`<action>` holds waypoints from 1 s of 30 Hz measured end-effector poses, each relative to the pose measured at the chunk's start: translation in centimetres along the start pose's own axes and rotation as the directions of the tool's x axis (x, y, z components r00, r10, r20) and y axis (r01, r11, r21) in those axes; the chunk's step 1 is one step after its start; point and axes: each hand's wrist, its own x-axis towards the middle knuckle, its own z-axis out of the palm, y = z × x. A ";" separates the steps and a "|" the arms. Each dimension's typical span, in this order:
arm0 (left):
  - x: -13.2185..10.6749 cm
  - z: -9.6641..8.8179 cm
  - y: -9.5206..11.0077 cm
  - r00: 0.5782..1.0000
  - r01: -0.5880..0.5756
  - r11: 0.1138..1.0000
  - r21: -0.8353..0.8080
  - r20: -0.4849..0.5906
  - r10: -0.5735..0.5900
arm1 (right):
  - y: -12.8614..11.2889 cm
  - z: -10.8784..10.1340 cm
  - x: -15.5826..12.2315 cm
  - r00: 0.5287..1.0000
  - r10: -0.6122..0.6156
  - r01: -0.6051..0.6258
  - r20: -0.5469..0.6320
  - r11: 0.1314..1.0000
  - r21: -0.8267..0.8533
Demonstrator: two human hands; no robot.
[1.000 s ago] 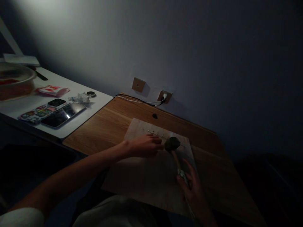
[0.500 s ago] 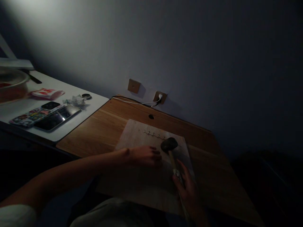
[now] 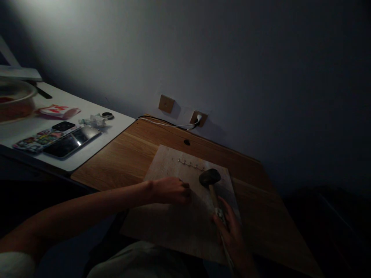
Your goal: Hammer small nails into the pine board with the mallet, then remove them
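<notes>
I had the right hand (image 3: 233, 229) wrapped firmly around the handle of the mallet (image 3: 210, 177), its dark head over the board (image 3: 171, 227), near the right end of the row of nails (image 3: 190, 164). The left hand (image 3: 171, 190) was curled over the board, knuckles up; from my feed I couldn't tell whether its fingers enclosed anything. The board lay on a brown wooden desk (image 3: 118, 154), adjoining a white table (image 3: 77, 103) with two phones (image 3: 72, 143). Behind, a dim wall (image 3: 232, 61) carried a socket (image 3: 203, 117) with cables plugged in.
</notes>
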 end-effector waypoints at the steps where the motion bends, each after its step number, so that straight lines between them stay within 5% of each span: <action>1: -0.1 0.0 -0.1 1.000 0.001 1.000 0.000 -0.001 -0.001 | -0.2 0.0 -0.1 0.999 0.033 -0.033 0.023 0.999 0.010; 12: -0.4 -0.6 -1.1 0.996 0.012 1.000 0.027 -0.093 -0.009 | -0.3 0.2 -0.1 0.997 0.071 -0.072 0.025 0.997 0.035; 17: -1.1 -0.8 -4.5 0.988 0.100 0.990 -0.103 -0.108 -0.111 | -0.2 0.1 -0.1 0.995 0.090 -0.092 0.030 0.995 0.049; 22: -4.1 0.8 -10.2 0.841 0.444 0.799 -0.406 -0.121 -0.528 | -0.6 0.1 -0.3 0.992 0.123 -0.124 0.043 0.991 0.041; 30: -5.3 2.7 -11.4 0.746 0.534 0.703 -0.470 -0.129 -0.653 | -0.8 0.2 -0.5 0.992 0.115 -0.117 0.049 0.992 0.054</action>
